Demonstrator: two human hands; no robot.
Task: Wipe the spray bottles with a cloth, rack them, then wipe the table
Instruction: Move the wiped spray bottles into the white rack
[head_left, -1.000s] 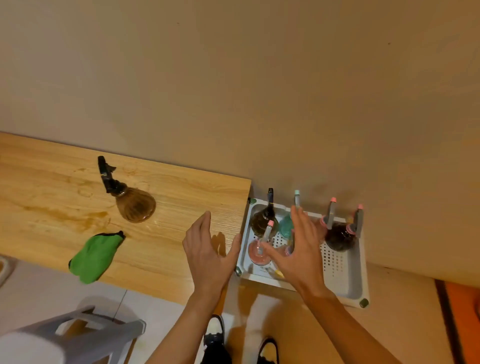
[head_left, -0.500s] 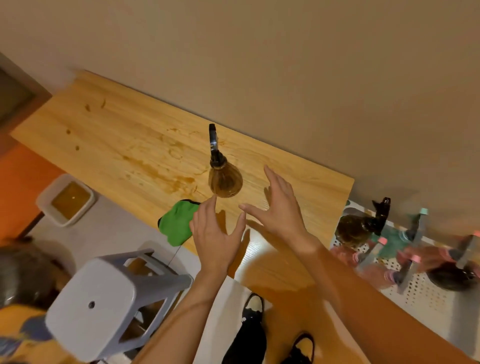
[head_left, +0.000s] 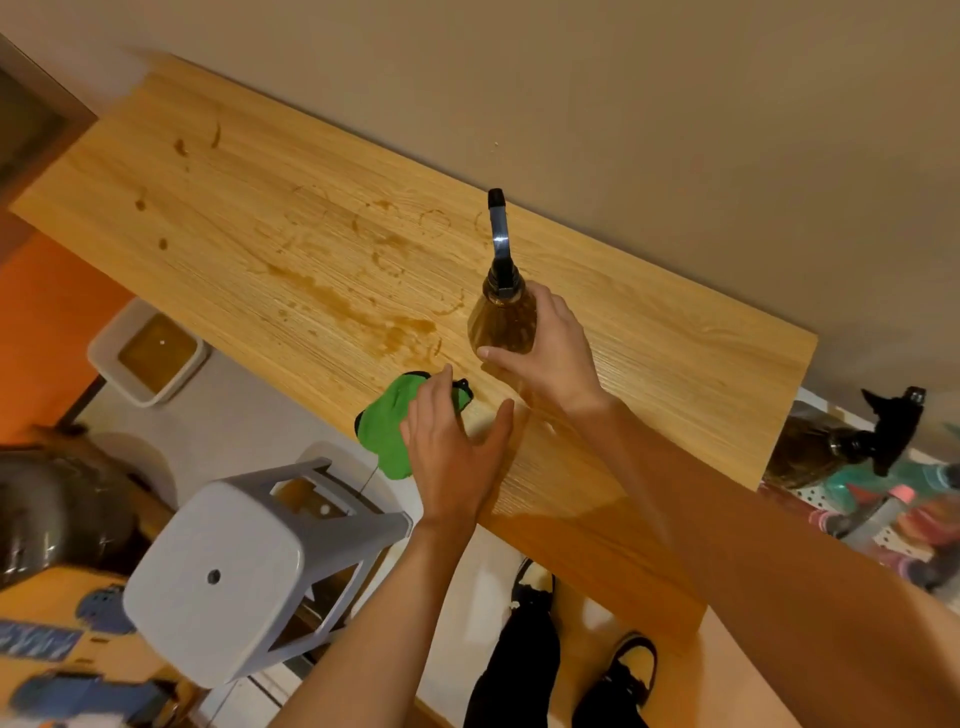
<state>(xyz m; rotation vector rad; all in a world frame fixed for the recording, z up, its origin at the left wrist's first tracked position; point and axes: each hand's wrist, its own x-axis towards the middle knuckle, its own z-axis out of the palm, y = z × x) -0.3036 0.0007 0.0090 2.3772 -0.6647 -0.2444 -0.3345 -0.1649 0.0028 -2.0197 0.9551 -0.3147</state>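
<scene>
Nearest me, below the table's front edge, stands a grey plastic stool (head_left: 223, 566), its square seat just left of my left forearm. My left hand (head_left: 452, 447) is spread wide with straight fingers and holds nothing. It hangs over the right part of the crumpled green cloth (head_left: 387, 434), which lies at the front edge of the light wooden table (head_left: 234, 208); I cannot tell whether my fingers touch it.

Just beyond, my right hand (head_left: 545, 353) is wrapped round the belly of the round amber spray bottle (head_left: 501, 322), thumb across its near side. Its black trigger head points toward the wall, and my hand hides its base.

Left of the bottle, brown stains (head_left: 353, 306) and ring marks spread over the wood. On the floor at the left sits a white tub (head_left: 106, 364) of brownish liquid. Off the table's right end, a white perforated rack (head_left: 802, 493) holds other bottles, blurred.
</scene>
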